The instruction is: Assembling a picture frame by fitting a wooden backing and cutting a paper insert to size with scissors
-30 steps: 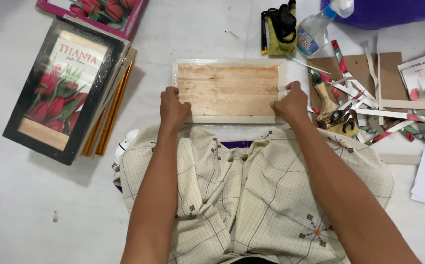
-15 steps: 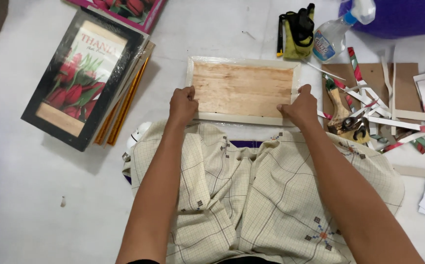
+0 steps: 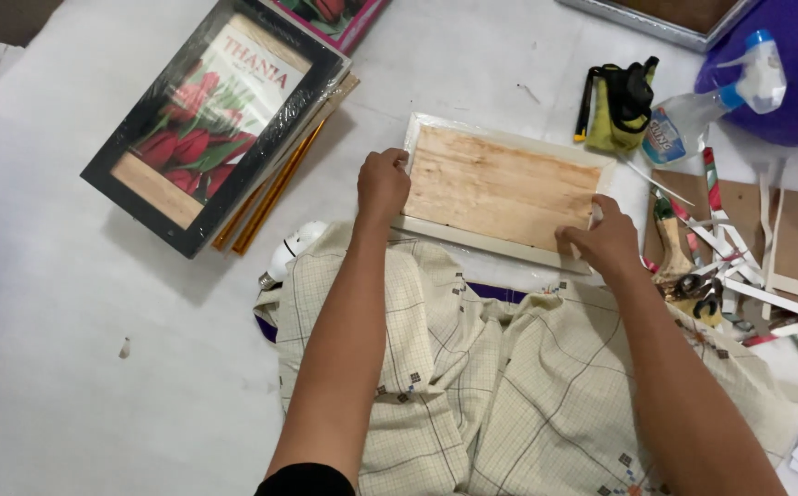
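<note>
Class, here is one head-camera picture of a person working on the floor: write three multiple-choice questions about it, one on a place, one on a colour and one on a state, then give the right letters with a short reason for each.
1. Where does the wooden panel lie?
A. on the white floor sheet, just beyond the checked cloth
B. on top of the tulip picture frame
C. inside a bucket

2. What colour is the trigger of the spray bottle?
A. red
B. blue
C. green

3. How do the hands meet the panel?
A. both lifted clear of it
B. only one touches it
C. left hand on its left edge, right hand at its near right corner

Answers:
1 A, the panel rests flat on the sheet past the cloth.
2 B, blue shows at the white nozzle.
3 C, each hand grips one end.
</note>
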